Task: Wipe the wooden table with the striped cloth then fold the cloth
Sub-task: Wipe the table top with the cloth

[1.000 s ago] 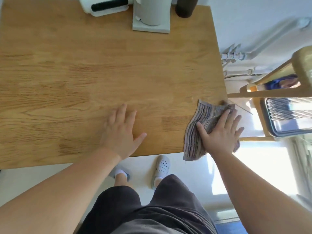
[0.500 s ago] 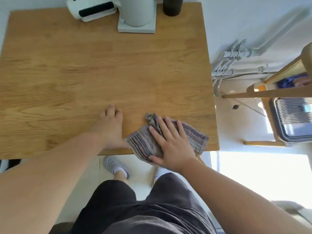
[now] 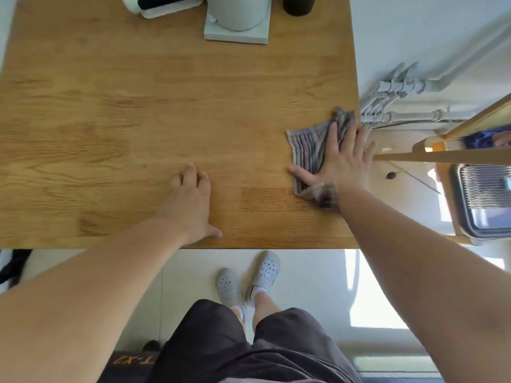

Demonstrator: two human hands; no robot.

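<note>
Your right hand [image 3: 340, 158] lies flat on the striped cloth [image 3: 307, 145] and presses it onto the wooden worktop [image 3: 138, 106]. Its grip is not closed around anything: the fingers are straight and spread, and the thumb points to the side and touches the wood. The outer fingers reach past the right edge of the worktop.

I take the white appliance [image 3: 237, 17] on its square base, at the far edge, as the landmark. The striped cloth lies nearer to you than the white appliance and to its right, at the right edge of the worktop. The far end of the cloth is bunched up at that edge, and one corner is turned over close to your wrist.

Your left hand [image 3: 190, 205] rests on the bare wood, nearer to you than the white appliance and a little to its left, well apart from the cloth. Its grip holds nothing; the fingers are lightly bent with the tips on the wood and the thumb stands out.

Just right of the white appliance stands a dark cup [image 3: 297, 5], and just left of it a white device [image 3: 163, 4] with a black strip. Far to its right, pale pipes [image 3: 401, 87] run along the wall.
</note>
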